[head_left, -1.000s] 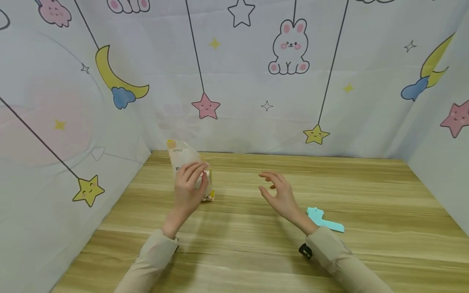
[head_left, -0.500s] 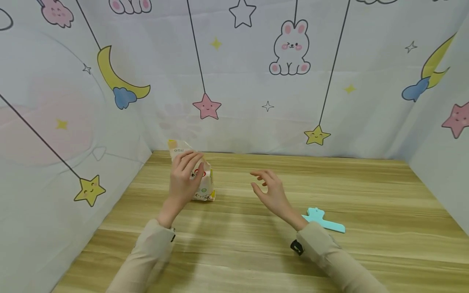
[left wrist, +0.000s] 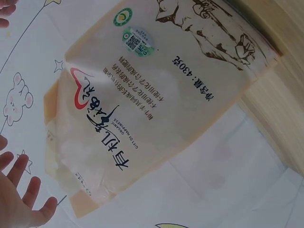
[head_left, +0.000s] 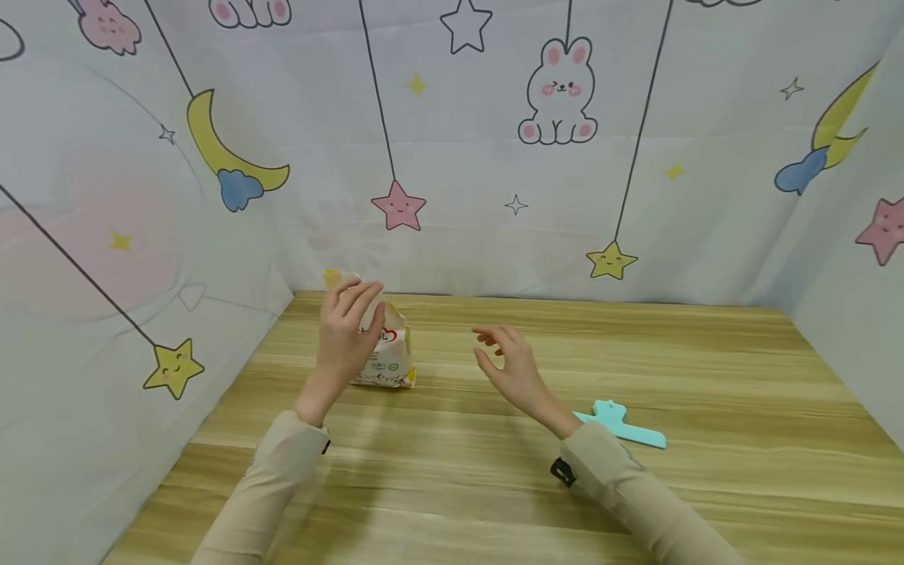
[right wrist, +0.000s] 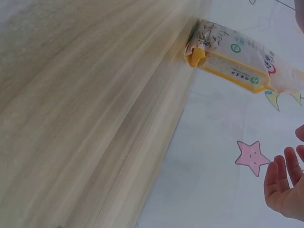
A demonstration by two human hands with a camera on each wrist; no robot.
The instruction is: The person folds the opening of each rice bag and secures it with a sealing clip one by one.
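Observation:
A pale food bag (head_left: 387, 365) with yellow edges and printed writing stands upright on the wooden table, back left. Its printed front fills much of the left wrist view, the bag (left wrist: 137, 99) narrowing toward a slanted top. The left hand (head_left: 344, 333) is raised in front of it, fingers loosely bent and holding nothing, covering part of the bag in the head view. Level with it to the right, the right hand (head_left: 514, 373) hovers with thumb and fingers apart, nothing between them. A turquoise bag clip (head_left: 625, 429) lies near the right forearm, partly hidden by the sleeve.
The wood-grain table (head_left: 452, 479) meets a white curtain (head_left: 466, 251) at the back and both sides, printed with stars, moons and rabbits. A dark wrist strap piece (head_left: 563, 472) shows under the right cuff.
The left hand has moved up and left, off the bag's front, so more print shows. The right hand has drifted left, toward the bag. Bag and clip have stayed put.

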